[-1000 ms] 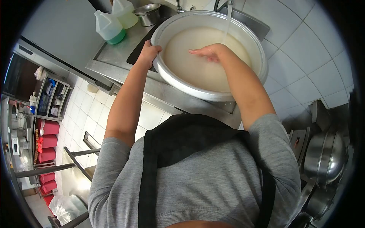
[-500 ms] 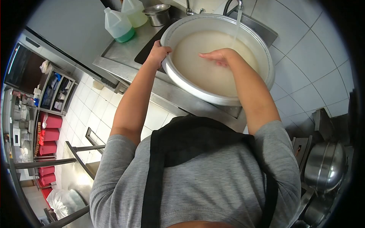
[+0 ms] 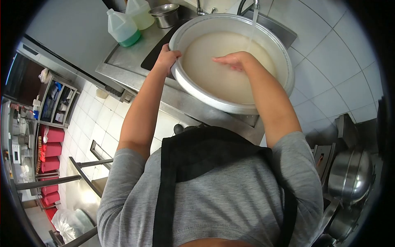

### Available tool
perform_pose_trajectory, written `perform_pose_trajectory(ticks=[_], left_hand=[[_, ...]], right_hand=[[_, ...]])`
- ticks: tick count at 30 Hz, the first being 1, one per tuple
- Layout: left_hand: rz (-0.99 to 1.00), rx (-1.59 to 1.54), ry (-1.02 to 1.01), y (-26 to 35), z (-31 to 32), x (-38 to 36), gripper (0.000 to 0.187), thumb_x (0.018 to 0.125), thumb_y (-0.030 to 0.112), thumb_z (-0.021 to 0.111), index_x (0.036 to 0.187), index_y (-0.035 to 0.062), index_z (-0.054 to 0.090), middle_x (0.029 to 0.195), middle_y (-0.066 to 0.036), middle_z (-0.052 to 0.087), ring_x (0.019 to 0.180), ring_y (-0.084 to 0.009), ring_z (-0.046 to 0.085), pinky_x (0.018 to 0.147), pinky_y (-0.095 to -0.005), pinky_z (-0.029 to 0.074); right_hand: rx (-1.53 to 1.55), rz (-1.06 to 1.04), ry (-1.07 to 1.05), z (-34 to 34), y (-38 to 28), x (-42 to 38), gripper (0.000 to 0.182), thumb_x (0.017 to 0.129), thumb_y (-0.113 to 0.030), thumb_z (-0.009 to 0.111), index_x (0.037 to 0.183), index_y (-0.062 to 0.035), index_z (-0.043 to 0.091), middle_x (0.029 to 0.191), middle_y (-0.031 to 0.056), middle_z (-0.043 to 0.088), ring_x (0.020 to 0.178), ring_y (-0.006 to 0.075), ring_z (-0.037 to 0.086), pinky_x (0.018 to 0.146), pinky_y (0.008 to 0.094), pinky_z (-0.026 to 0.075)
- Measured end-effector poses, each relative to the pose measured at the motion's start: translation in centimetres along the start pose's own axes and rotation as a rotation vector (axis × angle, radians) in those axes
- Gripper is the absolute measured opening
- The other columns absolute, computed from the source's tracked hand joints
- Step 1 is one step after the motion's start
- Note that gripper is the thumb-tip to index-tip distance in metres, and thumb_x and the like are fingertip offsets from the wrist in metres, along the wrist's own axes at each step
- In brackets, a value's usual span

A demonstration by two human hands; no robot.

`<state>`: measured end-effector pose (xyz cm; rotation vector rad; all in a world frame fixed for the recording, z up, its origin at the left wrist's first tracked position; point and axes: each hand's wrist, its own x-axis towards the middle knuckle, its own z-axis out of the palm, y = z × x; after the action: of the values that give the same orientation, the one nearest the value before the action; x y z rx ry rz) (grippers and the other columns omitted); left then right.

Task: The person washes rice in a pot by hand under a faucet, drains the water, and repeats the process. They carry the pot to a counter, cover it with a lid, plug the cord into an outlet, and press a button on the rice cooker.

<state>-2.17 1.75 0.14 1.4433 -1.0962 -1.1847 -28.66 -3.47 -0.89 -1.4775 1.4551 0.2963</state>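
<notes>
Nearby, jugs (image 3: 122,29) beside steel pot (image 3: 166,19), left grip (image 3: 168,58) clutching basin rim (image 3: 203,100), right grip (image 3: 235,61) unclear

We're looking out from the wearer's head, and the camera is facing forward and steeply down, passing close over the grey shirt (image 3: 230,206) toward the basin (image 3: 205,99) (the wide lens is rounding the corners into black).
</notes>
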Motion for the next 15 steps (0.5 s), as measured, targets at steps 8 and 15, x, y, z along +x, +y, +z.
perform_pose_trajectory(ticks=[8, 15], left_hand=[[-0.006, -0.006, -0.003, -0.1, 0.0, -0.1, 0.068, 0.069, 0.004, 0.059, 0.131, -0.0025, 0.032, 0.103, -0.02, 0.054, 0.087, -0.0284, 0.058, 0.071, -0.0401, 0.05], [0.013, -0.062, -0.046, -0.4, -0.1, 0.4, 0.084, 0.068, 0.001, 0.06, 0.14, -0.0031, 0.018, 0.112, -0.023, 0.051, 0.091, -0.0293, 0.057, 0.077, -0.0397, 0.049]], right_hand=[[-0.02, 0.05, -0.037, 0.1, -0.7, -1.3, 0.098, 0.066, -0.08, 0.054, 0.142, -0.0221, 0.035, 0.153, 0.0052, 0.016, 0.113, 0.0173, 0.039, 0.095, 0.0345, 0.034], [-0.041, 0.068, -0.03, 0.4, -1.4, -3.4, 0.099, 0.069, -0.08, 0.049, 0.145, -0.023, 0.026, 0.155, 0.0069, 0.008, 0.125, 0.0182, 0.033, 0.097, 0.0368, 0.032]])
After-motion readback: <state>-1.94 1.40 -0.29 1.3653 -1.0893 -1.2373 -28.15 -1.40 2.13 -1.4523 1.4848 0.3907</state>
